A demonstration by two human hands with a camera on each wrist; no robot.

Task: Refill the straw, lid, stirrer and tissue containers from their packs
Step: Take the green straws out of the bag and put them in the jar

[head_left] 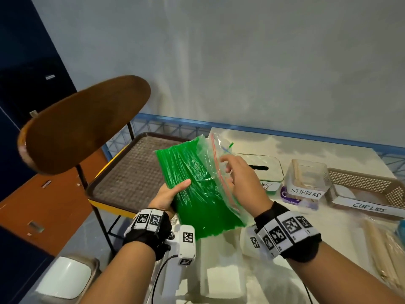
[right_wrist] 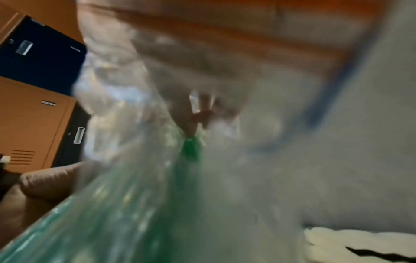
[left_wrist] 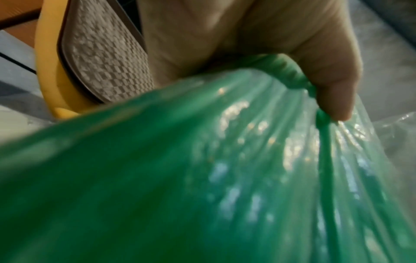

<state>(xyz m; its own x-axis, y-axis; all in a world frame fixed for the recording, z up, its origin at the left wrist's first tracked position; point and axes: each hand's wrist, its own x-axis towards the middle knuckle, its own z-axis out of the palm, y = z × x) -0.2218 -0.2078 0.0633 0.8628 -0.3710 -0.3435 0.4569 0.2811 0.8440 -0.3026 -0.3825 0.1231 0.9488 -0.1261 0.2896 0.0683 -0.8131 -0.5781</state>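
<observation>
A clear zip bag of green straws (head_left: 197,183) is held up above the table's left end. My left hand (head_left: 175,191) grips its lower left side, thumb on top and fingers hidden beneath; the left wrist view shows that thumb (left_wrist: 333,89) pressed on the bag (left_wrist: 202,169). My right hand (head_left: 230,172) has its curled fingers at the bag's mouth by the red zip line, pinching the clear plastic. In the blurred right wrist view its fingertips (right_wrist: 191,117) show through the plastic (right_wrist: 112,213) near a straw end. A tissue box (head_left: 260,167), a container marked STIRRERS (head_left: 306,178) and a basket marked CUP LIDS (head_left: 368,189) stand to the right.
A brown tray (head_left: 131,167) lies on a yellow stand at the left, beside a chair back (head_left: 83,123). A purple tissue pack (head_left: 289,198) sits in front of the stirrer container, and wooden stirrers (head_left: 383,244) lie at the right edge. A white container (head_left: 219,270) stands below my hands.
</observation>
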